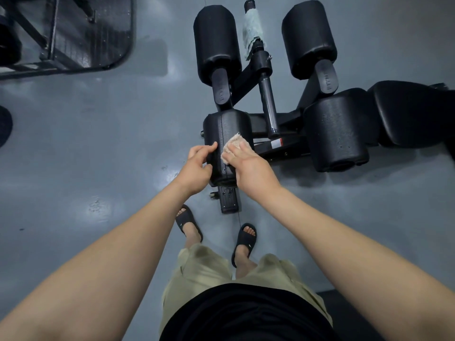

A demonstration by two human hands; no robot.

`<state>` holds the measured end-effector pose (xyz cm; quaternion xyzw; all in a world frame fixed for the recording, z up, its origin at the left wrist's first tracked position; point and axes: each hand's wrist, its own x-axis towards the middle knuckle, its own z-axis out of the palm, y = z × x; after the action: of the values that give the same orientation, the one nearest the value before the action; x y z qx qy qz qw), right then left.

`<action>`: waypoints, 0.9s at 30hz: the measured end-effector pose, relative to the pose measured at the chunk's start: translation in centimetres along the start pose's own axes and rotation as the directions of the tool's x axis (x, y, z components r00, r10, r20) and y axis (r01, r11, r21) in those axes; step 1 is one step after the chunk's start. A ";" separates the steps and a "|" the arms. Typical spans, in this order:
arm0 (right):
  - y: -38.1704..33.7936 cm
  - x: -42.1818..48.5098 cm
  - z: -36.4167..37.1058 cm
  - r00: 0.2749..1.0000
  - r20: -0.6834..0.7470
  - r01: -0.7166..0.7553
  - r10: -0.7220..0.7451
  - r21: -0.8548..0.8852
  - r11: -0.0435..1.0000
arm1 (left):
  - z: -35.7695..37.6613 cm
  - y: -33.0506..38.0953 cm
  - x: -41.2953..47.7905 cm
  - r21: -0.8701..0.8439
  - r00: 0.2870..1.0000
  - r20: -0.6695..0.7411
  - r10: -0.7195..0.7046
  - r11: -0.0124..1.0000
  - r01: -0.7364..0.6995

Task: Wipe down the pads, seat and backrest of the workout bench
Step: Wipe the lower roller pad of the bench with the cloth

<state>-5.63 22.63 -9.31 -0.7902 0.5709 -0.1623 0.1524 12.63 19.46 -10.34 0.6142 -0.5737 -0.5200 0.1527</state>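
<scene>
While the person stands at its foot end, the workout bench (293, 149) lies on the grey floor (123, 143), directly ahead of both hands.

- The left hand (199, 164) grips the left flank of the near left pad (225, 129), fingers curled round its side and thumb laid on top.
- A beige cloth (232, 148) lies flat on this pad's upper face.
- The right hand (249, 166) presses on the cloth with fingers nearly straight and close together.
- Embossed lettering runs along each support arm (220, 91), too dim to read.
- A red-and-white label (276, 143) on the frame is likewise illegible.
- A pale green cloth (251, 30) hangs on the central post between the two far pads (216, 43).
- Further right sit the near right pad (337, 134) and the seat (413, 112), well apart from either hand.
</scene>
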 end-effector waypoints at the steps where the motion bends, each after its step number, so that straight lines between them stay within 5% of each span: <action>1: 0.0 -0.2 0.3 0.999 0.032 -0.010 0.010 0.001 1.000 | -0.1 0.0 0.2 -0.019 1.000 -0.010 -0.011 1.000 0.010; 6: -0.3 -1.8 1.6 0.994 0.105 -0.016 0.014 0.022 1.000 | 0.5 0.1 0.1 -0.079 0.998 -0.048 -0.050 0.996 0.046; 21: 2.0 -6.8 4.0 0.967 -0.049 0.250 -0.248 0.023 0.968 | 1.3 0.1 -0.2 0.094 0.994 -0.106 0.007 0.996 0.003; 27: 1.6 -4.7 3.2 0.957 -0.197 0.223 -0.212 0.031 0.974 | 2.2 0.6 -0.3 0.090 0.988 -0.155 -0.028 0.995 0.042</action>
<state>-7.04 26.83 -13.29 -0.8245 0.4881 -0.2686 0.0985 10.61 20.43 -10.64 0.6688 -0.5730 -0.4464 0.1583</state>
